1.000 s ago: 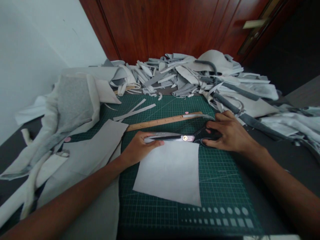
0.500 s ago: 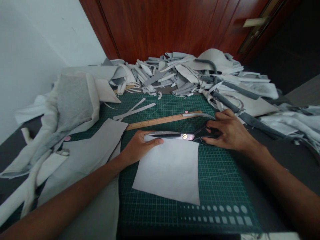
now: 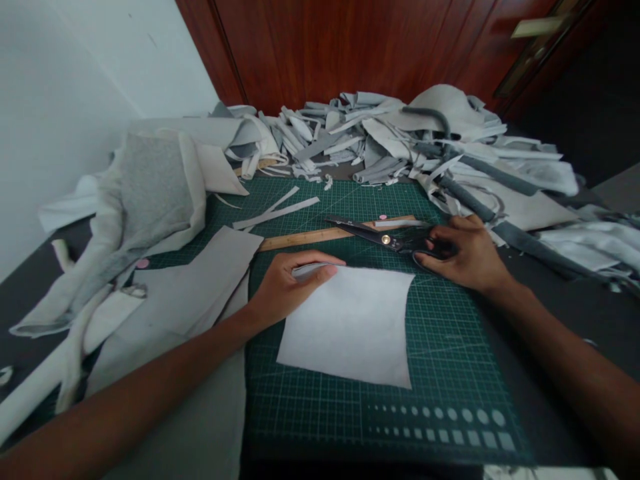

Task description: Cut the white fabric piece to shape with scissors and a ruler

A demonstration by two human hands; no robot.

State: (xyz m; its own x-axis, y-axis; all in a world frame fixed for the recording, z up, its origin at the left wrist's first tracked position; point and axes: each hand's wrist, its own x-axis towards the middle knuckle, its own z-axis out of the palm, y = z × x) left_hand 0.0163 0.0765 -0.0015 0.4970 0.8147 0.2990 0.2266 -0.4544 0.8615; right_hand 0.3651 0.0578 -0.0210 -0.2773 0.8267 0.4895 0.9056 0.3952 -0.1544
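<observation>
My left hand (image 3: 293,280) pinches the upper left edge of a pale, squarish piece of leather-like material (image 3: 350,327), thumb on top and fingers behind. The piece rests on a green cutting mat (image 3: 445,360). In my right hand (image 3: 463,253) are black-handled scissors (image 3: 386,240), fingers in the loops. Their blades look closed and point left, just beyond the piece's far edge and apart from it. Under the blades runs a wooden ruler (image 3: 310,237). A narrow pale strip (image 3: 400,223) lies by the ruler's right end.
Two cut strips (image 3: 280,212) lie crossed on the mat. A larger pale sheet (image 3: 175,307) covers the mat's left side, with a folded grey-white bundle (image 3: 155,177) beyond it. Scraps (image 3: 345,137) are heaped along the back, before a wooden door (image 3: 350,47).
The scissors have left the piece's top edge, moved up and away, and their blades have come together. My left hand keeps its hold. The whole view has shifted slightly.
</observation>
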